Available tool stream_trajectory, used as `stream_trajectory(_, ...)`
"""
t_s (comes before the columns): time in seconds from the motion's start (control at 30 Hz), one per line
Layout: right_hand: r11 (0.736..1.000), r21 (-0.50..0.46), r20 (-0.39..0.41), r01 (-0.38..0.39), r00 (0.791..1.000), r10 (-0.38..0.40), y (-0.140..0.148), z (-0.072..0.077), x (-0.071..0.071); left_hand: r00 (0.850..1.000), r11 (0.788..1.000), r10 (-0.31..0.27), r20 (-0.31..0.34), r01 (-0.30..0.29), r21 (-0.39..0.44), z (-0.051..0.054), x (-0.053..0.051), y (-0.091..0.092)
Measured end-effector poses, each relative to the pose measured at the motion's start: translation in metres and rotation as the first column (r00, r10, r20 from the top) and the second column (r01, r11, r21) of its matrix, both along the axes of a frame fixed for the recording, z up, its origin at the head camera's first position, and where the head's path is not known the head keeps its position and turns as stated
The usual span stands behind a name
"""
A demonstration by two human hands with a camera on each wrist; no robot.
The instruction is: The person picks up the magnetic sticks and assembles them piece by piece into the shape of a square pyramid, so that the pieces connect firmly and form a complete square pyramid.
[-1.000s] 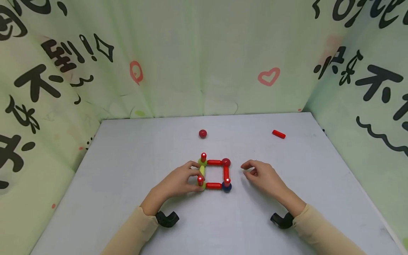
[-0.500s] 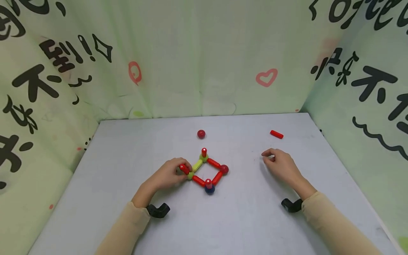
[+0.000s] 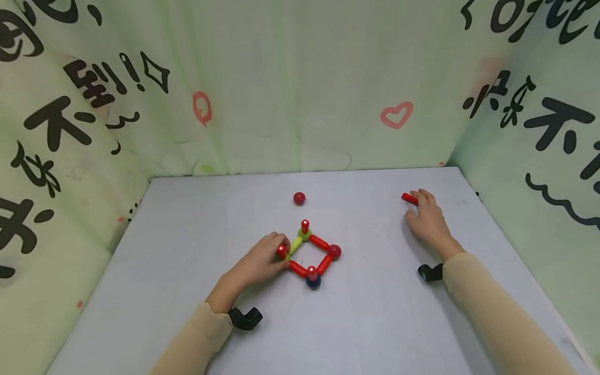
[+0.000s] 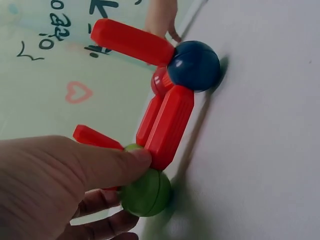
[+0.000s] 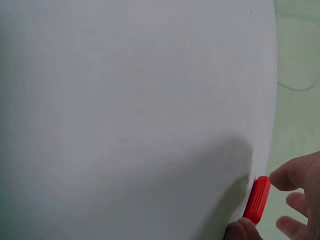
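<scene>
A toy ball-and-stick frame of red and yellow-green sticks [image 3: 319, 242] lies as a diamond on the table. It has a dark blue ball [image 4: 194, 66] at its near corner and a red ball [image 3: 334, 251] at the right. Red sticks stand up from its other corners. My left hand [image 3: 262, 260] grips the left corner, thumb and fingers around the green ball [image 4: 146, 194] and the stick foot. At the back right, my right hand [image 3: 427, 221] reaches over a loose red stick [image 5: 257, 200], fingertips at its ends; a firm hold is not visible.
A loose red ball [image 3: 299, 198] rests behind the frame, toward the table's [image 3: 225, 208] back edge. Green curtains [image 3: 295, 94] with black writing and a red heart hang at the back and sides. A black wrist mount [image 3: 246, 319] sits under each sleeve.
My left hand has turned the frame from squared-up to a diamond, its held corner shifting left and back. From beside the frame, my right hand has moved right and back to the loose red stick.
</scene>
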State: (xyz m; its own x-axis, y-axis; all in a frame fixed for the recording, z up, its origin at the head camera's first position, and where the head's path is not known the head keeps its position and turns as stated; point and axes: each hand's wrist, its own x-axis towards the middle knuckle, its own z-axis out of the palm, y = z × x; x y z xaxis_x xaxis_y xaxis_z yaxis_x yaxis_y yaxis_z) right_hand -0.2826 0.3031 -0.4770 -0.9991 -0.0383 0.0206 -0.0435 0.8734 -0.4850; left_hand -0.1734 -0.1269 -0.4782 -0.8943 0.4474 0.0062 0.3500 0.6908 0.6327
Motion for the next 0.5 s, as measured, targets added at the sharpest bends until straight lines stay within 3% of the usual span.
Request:
stream_trajectory(0.13,0.998,0.057,0.041,-0.011,0.999,0.009,0.005,0.002,-0.011,1.0,1.0,-0.008,-0.013,0.008,0.009,0.003,0.0,0.002)
stream_trajectory(0.27,0.997,0.077,0.067,0.0,0.998,-0.005,0.004,0.0,-0.014,0.999,0.999,-0.039,0.005,0.039,-0.003,0.005,-0.001,-0.001)
stream_trajectory(0.37,0.997,0.076,0.078,0.016,0.997,-0.022,-0.001,-0.001,-0.011,0.998,0.998,-0.056,0.034,0.056,-0.003,0.007,-0.003,-0.005)
stream_trajectory(0.5,0.999,0.029,0.129,0.013,0.992,-0.017,-0.012,0.003,0.0,0.997,0.999,-0.039,0.064,0.037,0.036,0.006,-0.005,-0.006)
